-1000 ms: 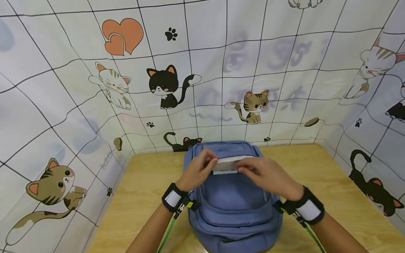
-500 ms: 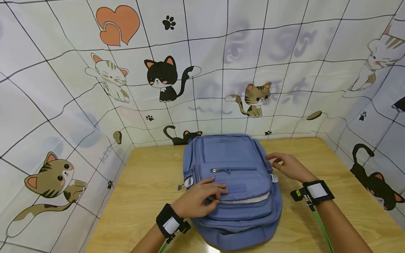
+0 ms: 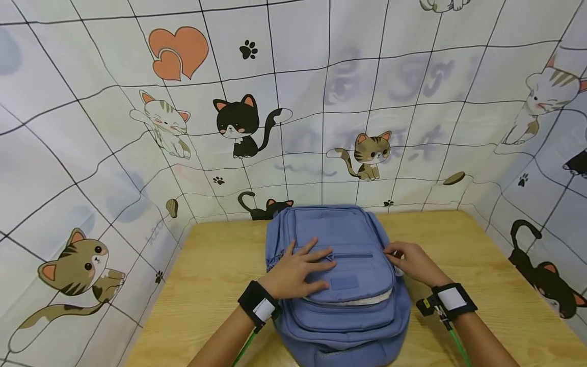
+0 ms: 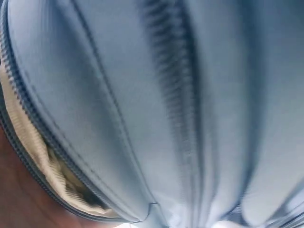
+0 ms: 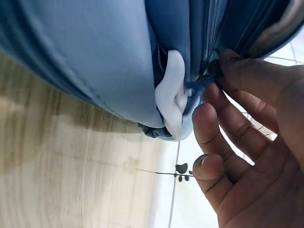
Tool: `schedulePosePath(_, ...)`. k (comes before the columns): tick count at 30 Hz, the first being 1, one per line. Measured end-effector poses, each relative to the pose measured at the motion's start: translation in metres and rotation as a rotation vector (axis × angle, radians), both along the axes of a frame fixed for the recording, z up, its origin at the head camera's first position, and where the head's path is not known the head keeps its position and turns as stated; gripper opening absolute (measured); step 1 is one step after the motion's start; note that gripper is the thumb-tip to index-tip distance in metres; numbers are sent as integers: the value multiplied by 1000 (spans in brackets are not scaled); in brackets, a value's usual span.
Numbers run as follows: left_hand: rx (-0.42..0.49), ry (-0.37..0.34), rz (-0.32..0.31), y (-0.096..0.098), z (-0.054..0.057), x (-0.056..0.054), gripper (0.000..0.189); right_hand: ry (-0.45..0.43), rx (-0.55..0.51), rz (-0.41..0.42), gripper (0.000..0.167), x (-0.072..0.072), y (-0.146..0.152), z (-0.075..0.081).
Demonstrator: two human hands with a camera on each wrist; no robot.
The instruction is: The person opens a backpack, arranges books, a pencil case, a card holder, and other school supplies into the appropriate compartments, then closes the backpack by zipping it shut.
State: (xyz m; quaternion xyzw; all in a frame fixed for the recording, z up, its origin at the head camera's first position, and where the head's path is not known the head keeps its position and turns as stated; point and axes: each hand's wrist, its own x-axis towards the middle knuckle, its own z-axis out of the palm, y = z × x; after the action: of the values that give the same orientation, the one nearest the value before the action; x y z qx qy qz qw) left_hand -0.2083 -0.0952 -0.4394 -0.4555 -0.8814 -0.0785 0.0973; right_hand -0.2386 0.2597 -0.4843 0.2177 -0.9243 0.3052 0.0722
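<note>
A blue backpack [image 3: 337, 224] lies on the wooden table. My left hand [image 3: 293, 272] rests on its front flap with the fingers spread. Along the lower edge of that flap runs a gap with pale lining [image 3: 367, 300]; the left wrist view shows the same cream lining [image 4: 33, 142] between zipper teeth. At the bag's right side, my right hand [image 3: 415, 262] pinches a blue zipper pull [image 5: 209, 80] between thumb and index finger, the other fingers loosely bent. Close to the pull hangs a white plastic-looking piece [image 5: 171, 90].
The table [image 3: 220, 295] extends on both sides of the backpack. A white cloth printed with cats [image 3: 298, 127] hangs behind and at the sides. A short front zipper [image 3: 353, 255] crosses the flap beside my left fingers.
Both hands earlier held the front pocket's opening; the flap has since come down over it. My left hand has flattened onto the flap, and the right has moved to the side and grasped the pull.
</note>
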Motion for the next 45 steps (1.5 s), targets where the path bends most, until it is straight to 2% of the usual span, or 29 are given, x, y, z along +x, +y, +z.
schedulePosePath(3,20,18,13,-2,-6,2,56,23,14,-25,10,12,-2,3)
schedulePosePath(15,39,10,35,-5,-5,1,55,48,134,-94,11,69,-9,24)
schedulePosePath(19,50,19,34,-4,-6,-1,54,30,122,-93,7,91,-13,29)
schedulePosePath(23,53,24,33,-3,-7,-2,54,35,86,-51,9,109,-21,33)
schedulePosePath(28,67,25,42,-3,-10,-1,53,45,87,-32,4,118,-30,39)
schedulePosePath(36,74,3,39,-2,-15,3,53,-89,133,33,7,133,-53,51)
schedulePosePath(40,72,9,47,-2,-17,3,54,-42,184,65,7,135,-77,56)
schedulePosePath(45,76,13,46,-2,-17,4,53,-4,199,103,11,135,-103,54)
